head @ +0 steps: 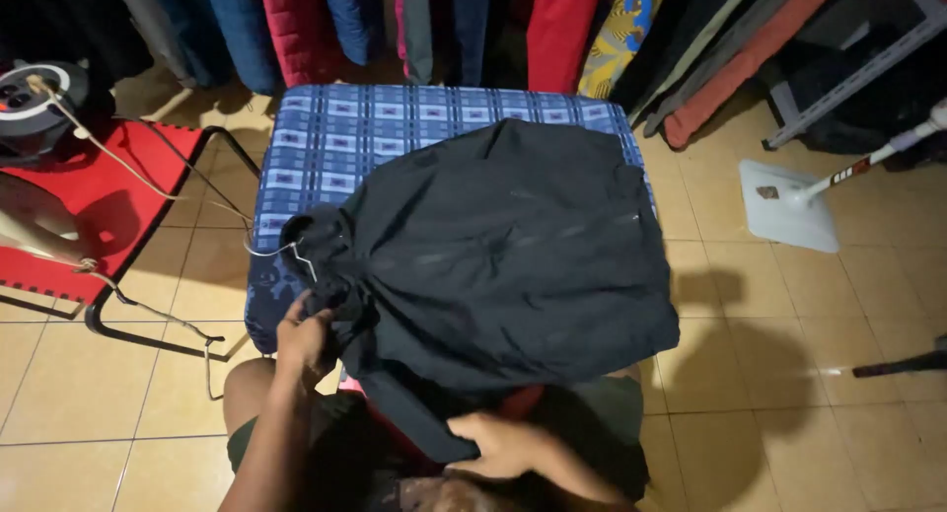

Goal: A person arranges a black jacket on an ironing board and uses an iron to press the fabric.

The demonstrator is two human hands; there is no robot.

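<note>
Now left hand pinching dark jacket collar; right hand curled gripping lower hem.

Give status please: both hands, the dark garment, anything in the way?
Left hand grips dark jacket near collar, by wire hanger. Right hand holds its lower edge. Jacket spread on blue checked table. Nothing on top of it.

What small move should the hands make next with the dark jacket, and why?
Probably slide the wire hanger out of the collar. The dark jacket lies spread on the blue checked table, the left hand grips cloth just below the hanger's hook, and the right hand holds the lower edge, so the hanger looks the only thing in the way.
</note>
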